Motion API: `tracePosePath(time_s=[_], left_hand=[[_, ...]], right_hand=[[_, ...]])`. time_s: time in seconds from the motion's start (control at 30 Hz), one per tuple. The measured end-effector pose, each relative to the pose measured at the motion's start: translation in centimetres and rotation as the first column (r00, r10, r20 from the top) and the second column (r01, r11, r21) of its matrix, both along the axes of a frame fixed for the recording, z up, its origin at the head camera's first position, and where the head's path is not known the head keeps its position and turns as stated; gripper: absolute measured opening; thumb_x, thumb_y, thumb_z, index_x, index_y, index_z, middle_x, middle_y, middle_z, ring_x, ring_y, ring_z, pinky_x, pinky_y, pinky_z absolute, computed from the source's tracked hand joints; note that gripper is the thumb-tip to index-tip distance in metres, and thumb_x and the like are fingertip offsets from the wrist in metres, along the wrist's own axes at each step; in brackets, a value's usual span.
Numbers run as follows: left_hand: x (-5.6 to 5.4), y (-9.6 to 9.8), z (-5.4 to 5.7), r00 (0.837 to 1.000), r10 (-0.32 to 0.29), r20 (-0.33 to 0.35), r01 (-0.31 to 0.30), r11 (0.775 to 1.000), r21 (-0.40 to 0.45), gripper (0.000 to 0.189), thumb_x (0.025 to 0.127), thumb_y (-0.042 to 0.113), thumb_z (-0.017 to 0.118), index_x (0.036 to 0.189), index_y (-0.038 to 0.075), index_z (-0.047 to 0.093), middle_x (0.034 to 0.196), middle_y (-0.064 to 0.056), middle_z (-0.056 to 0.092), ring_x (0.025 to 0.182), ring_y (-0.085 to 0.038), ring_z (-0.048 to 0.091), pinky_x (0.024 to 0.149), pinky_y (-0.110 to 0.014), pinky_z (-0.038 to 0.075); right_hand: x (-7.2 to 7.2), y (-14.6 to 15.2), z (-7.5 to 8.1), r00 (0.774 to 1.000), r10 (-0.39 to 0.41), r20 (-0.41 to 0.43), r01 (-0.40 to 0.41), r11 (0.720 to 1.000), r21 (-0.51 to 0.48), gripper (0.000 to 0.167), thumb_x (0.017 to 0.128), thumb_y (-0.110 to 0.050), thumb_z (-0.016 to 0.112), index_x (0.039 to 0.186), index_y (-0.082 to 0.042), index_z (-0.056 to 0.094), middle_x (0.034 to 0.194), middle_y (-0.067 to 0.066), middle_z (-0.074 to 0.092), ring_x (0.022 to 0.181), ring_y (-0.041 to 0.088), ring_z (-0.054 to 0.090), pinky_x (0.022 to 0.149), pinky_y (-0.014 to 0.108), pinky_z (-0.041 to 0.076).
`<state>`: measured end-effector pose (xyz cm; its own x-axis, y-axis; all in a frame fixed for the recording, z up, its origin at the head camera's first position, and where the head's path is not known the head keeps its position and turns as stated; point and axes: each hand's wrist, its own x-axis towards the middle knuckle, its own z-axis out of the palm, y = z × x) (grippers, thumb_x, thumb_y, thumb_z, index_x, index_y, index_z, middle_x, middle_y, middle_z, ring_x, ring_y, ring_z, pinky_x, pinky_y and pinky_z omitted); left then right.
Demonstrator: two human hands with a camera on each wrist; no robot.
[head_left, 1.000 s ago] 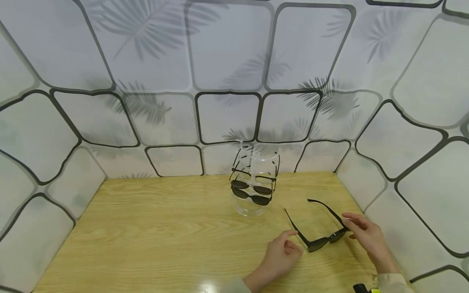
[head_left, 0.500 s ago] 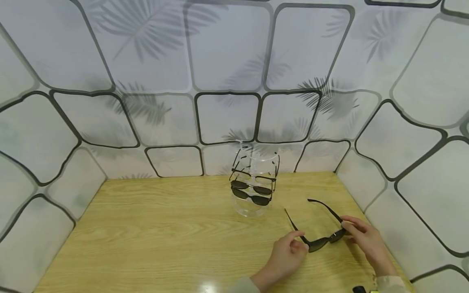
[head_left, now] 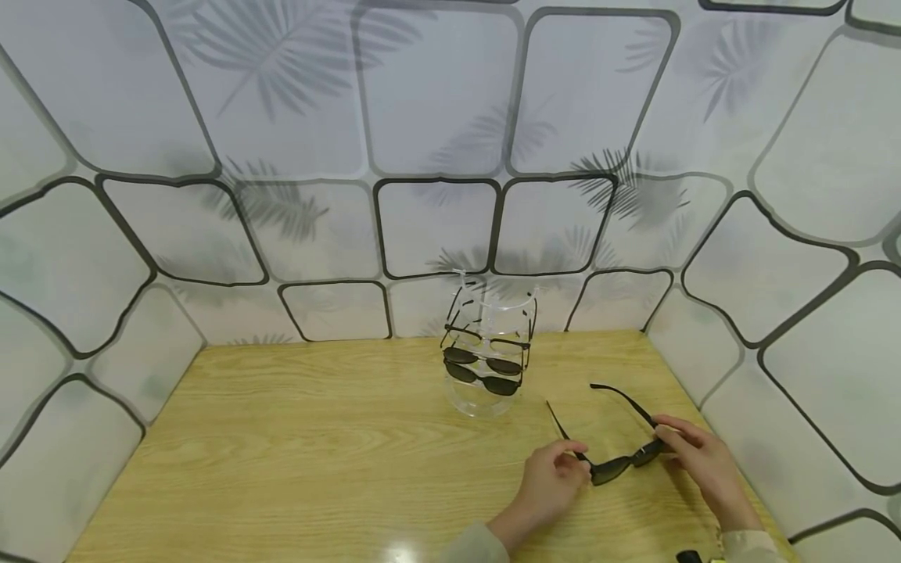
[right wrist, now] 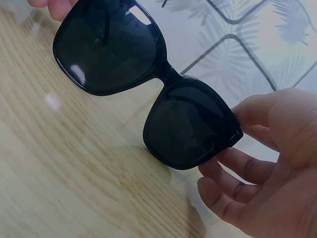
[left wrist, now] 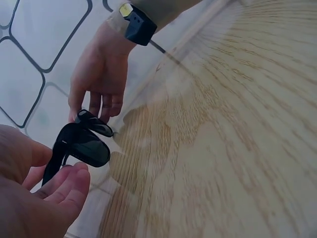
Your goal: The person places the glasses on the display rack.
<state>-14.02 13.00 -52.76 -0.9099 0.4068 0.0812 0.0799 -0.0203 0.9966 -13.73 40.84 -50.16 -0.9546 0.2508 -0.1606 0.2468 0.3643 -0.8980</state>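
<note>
A pair of black sunglasses (head_left: 611, 470) with both temples spread is held at the right side of the table, its dark lenses towards me. My left hand (head_left: 552, 482) pinches the left temple close to the hinge; in the left wrist view the thumb and fingers (left wrist: 69, 191) lie on either side of it. At the opposite corner, my right hand (head_left: 704, 463) grips the frame by the right hinge. The right wrist view has both lenses (right wrist: 190, 126) large, with right-hand fingers (right wrist: 223, 181) behind the frame's edge. Whether the frame touches the table is hard to tell.
A clear acrylic display stand (head_left: 479, 408) stands further back, left of the held pair. Several glasses hang on it, including dark sunglasses (head_left: 500, 385) low down and clear-lensed glasses (head_left: 508, 344) above. Patterned walls (head_left: 732, 313) border the wooden table (head_left: 296, 453) at the back and sides.
My left hand has moved right, from beside the left temple to pinching it near the hinge. The right hand and the sunglasses have shifted slightly left.
</note>
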Motion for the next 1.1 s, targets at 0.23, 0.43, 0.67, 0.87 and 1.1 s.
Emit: tracePosePath(time_s=[0.23,0.43,0.67,0.87,1.1], left_hand=[[0.0,0.5,0.2,0.998,0.043,0.034,-0.044,0.999,0.018,0.02,0.097,0.005,0.072,0.116,-0.001,0.073,0.084,-0.008,0.077,0.064,0.006,0.06,0.059,-0.014,0.048],[0.0,0.5,0.8,0.998,0.054,-0.02,-0.054,0.999,0.006,0.02,0.097,0.007,0.072,0.116,0.001,0.075,0.087,-0.007,0.077,0.066,0.007,0.059,0.061,-0.014,0.05],[-0.5,-0.1,3.0,0.978,0.045,-0.205,-0.053,0.998,-0.033,0.019,0.1,0.01,0.069,0.118,0.008,0.076,0.096,-0.009,0.078,0.078,0.007,0.063,0.073,-0.016,0.055],[-0.9,-1.3,5.7,0.968,0.019,-0.251,-0.029,0.999,-0.034,0.023,0.103,0.011,0.065,0.124,0.008,0.074,0.099,-0.009,0.076,0.082,0.005,0.066,0.076,-0.016,0.057],[-1.5,-2.6,8.5,0.96,0.0,-0.281,-0.008,1.0,-0.028,0.025,0.105,0.013,0.063,0.127,0.008,0.073,0.1,-0.01,0.075,0.082,0.004,0.064,0.077,-0.017,0.056]], right_hand=[[0.1,0.1,-0.3,1.0,-0.009,-0.011,0.009,1.0,-0.015,0.043,0.105,-0.038,0.067,0.14,-0.014,0.069,0.098,-0.027,0.073,0.086,0.0,0.071,0.075,0.029,0.062],[0.7,0.1,-0.4,0.997,-0.03,-0.077,0.024,0.997,-0.07,0.04,0.106,-0.032,0.067,0.138,-0.01,0.07,0.097,-0.022,0.077,0.085,0.002,0.072,0.072,0.029,0.062],[1.4,0.0,1.0,0.983,-0.043,-0.176,0.011,0.984,-0.18,0.033,0.105,-0.023,0.068,0.137,-0.014,0.072,0.096,-0.017,0.078,0.087,0.0,0.071,0.069,0.029,0.062],[1.7,-0.8,3.1,0.953,-0.034,-0.302,-0.044,0.967,-0.249,0.031,0.106,-0.014,0.065,0.136,-0.013,0.072,0.1,-0.018,0.078,0.092,-0.002,0.069,0.069,0.025,0.061],[1.8,-2.0,5.4,0.927,-0.023,-0.374,-0.083,0.961,-0.265,0.035,0.106,-0.012,0.065,0.14,-0.006,0.067,0.105,-0.015,0.076,0.092,0.002,0.067,0.069,0.023,0.06]])
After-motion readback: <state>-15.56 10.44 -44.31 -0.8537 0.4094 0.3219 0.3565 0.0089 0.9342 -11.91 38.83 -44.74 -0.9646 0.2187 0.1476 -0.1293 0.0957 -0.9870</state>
